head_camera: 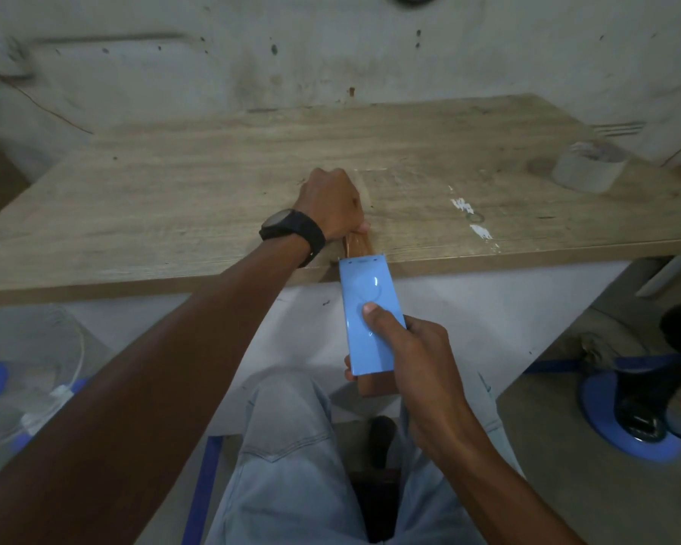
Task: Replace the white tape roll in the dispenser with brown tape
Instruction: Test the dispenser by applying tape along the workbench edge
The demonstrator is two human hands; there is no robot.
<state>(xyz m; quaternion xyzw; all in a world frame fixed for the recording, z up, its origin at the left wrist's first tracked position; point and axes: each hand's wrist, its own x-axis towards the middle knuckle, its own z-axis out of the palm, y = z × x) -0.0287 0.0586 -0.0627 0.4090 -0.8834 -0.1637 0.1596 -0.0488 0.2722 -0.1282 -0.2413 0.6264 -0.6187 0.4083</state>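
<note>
A person seated at a wooden table point(213, 182) holds a blue tape dispenser point(370, 320) just off the table's near edge, its long axis running from the lap up toward that edge, the front end meeting the edge and the back end tilted toward the viewer. The right hand point(421, 359) wraps the dispenser from the right side, thumb pressed flat on its blue top face and fingertips curling round the underside, where brown tape shows below the casing. A strip of brown tape point(357, 245) runs out of the dispenser's front end onto the tabletop in line with its axis. The left hand point(333, 206), a black watch point(291, 230) on the wrist, rests closed over the far end of that strip, fingers curled down together onto it and the thumb tip showing at the strip's right edge. A white tape roll point(584, 167) lies flat on the table well to the right of the dispenser and farther back, clear of both hands. Below the dispenser are the person's pale jeans point(291, 446).
</note>
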